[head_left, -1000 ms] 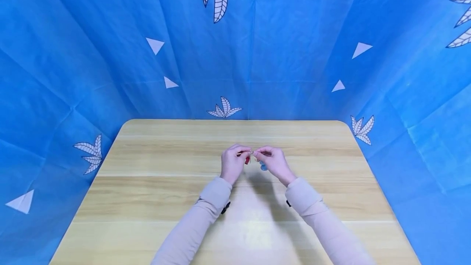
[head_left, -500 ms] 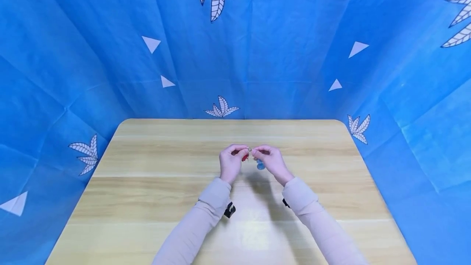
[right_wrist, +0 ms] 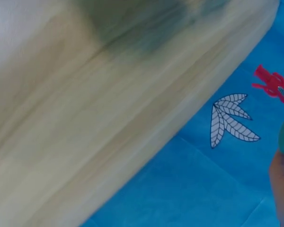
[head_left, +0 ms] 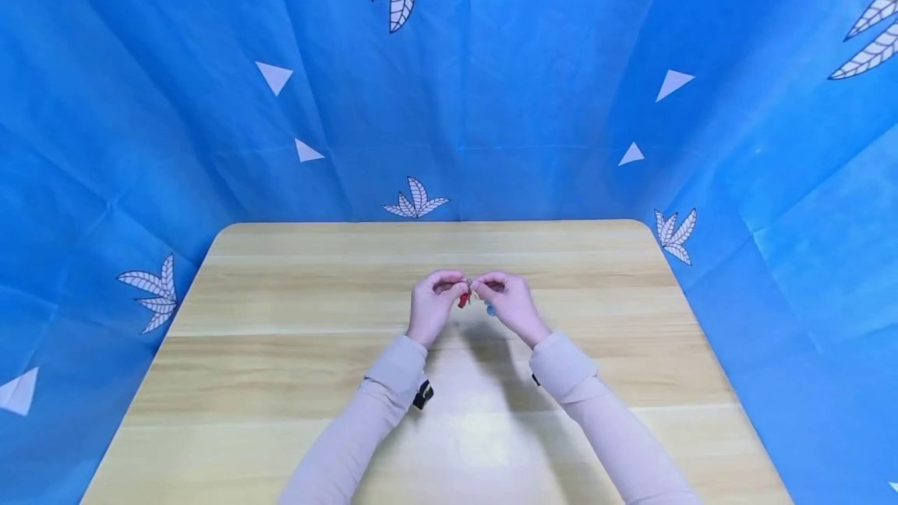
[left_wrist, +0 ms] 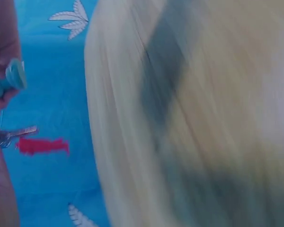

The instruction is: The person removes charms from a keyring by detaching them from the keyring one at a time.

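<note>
My left hand point(head_left: 431, 306) pinches a small metal ring with a key point(left_wrist: 24, 132) at its fingertips. A red figure-shaped charm point(left_wrist: 42, 146) hangs from it, also showing in the right wrist view as a red figure point(right_wrist: 273, 85). Close by on the right, my right hand point(head_left: 514, 305) pinches at a small metal part of the bunch. Below its fingers dangles a teal rounded charm point(left_wrist: 14, 75). Both hands are held up above the table, fingertips almost meeting. Whether the teal charm is joined to the ring is too small to tell.
A light wood table point(head_left: 281, 380) with rounded far corners lies under both arms. Blue cloth point(head_left: 561, 61) printed with white leaves and triangles hangs around its back and sides. A black strap piece point(head_left: 423, 395) sits at the left wrist.
The head view has shifted a little. Half a second ago a small gap lay between the fingertips; now the hands are nearer each other, and the teal charm hangs closer to the red one.
</note>
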Demonstrator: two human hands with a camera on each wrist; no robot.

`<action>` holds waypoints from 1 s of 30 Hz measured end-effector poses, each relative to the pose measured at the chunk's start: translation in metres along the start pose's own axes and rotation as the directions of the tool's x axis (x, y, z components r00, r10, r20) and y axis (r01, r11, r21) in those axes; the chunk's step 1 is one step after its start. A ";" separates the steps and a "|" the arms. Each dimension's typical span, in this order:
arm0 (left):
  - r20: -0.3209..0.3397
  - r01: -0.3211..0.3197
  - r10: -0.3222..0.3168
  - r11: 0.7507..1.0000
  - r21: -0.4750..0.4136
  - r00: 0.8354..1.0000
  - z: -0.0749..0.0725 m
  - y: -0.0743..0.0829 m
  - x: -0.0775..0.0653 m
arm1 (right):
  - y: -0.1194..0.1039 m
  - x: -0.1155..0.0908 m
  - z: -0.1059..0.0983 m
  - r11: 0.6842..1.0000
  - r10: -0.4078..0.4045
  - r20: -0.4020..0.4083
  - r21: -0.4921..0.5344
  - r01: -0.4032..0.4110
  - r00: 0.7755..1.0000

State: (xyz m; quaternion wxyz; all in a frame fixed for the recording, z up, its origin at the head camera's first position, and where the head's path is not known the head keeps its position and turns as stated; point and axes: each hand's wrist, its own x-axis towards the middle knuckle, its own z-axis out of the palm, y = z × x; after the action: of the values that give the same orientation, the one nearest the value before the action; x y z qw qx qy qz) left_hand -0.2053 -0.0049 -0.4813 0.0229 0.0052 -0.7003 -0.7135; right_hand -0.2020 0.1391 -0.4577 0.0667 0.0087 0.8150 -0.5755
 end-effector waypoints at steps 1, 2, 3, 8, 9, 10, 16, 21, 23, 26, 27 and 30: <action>0.014 -0.026 0.025 0.997 0.069 1.000 -0.002 0.002 0.001 | -0.001 0.000 0.000 0.999 -0.023 -0.013 -0.030 0.023 1.000; 0.031 -0.060 0.057 0.990 0.130 0.998 -0.003 0.005 0.002 | -0.002 0.000 0.001 0.998 -0.042 -0.026 -0.055 0.040 0.999; 0.047 -0.096 0.088 0.977 0.190 0.995 -0.004 0.007 0.003 | -0.003 0.000 0.001 0.996 -0.053 -0.036 -0.077 0.050 0.998; 0.104 -0.247 0.224 0.854 0.458 0.969 -0.005 0.021 0.004 | -0.005 0.000 0.001 0.990 -0.075 -0.043 -0.121 0.069 0.996; 0.111 -0.264 0.242 0.825 0.499 0.964 -0.005 0.022 0.004 | -0.004 0.000 0.001 0.990 -0.076 -0.039 -0.122 0.071 0.996; 0.118 -0.283 0.261 0.797 0.533 0.958 -0.005 0.024 0.003 | -0.004 -0.001 0.001 0.991 -0.078 -0.035 -0.116 0.073 0.996; 0.093 -0.294 0.291 0.794 0.532 0.952 -0.004 0.021 0.002 | -0.002 -0.001 0.001 0.995 -0.065 -0.018 -0.076 0.063 0.998; 0.025 -0.230 0.243 0.875 0.426 0.970 -0.002 0.016 0.000 | -0.001 -0.001 0.001 0.999 -0.011 0.000 -0.038 0.011 1.000; 0.010 -0.215 0.230 0.889 0.405 0.973 -0.002 0.014 -0.001 | -0.001 -0.001 0.001 1.000 0.013 0.006 -0.027 -0.013 1.000; -0.010 -0.209 0.230 0.901 0.379 0.973 -0.002 0.012 -0.002 | -0.002 -0.001 0.001 1.000 0.022 0.008 -0.022 -0.022 1.000; -0.017 -0.208 0.230 0.907 0.367 0.973 -0.002 0.011 -0.002 | -0.001 -0.002 0.001 0.999 0.029 0.008 -0.014 -0.029 1.000; -0.042 -0.186 0.210 0.930 0.317 0.977 -0.001 0.007 -0.003 | 0.001 -0.002 0.002 0.999 0.037 0.013 0.008 -0.037 0.999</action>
State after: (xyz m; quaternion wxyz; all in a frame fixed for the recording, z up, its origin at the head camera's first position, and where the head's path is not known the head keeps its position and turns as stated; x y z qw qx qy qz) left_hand -0.2016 -0.0059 -0.4741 0.1199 -0.0351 -0.7996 -0.5875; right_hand -0.1993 0.1376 -0.4591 0.0827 0.0202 0.8120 -0.5774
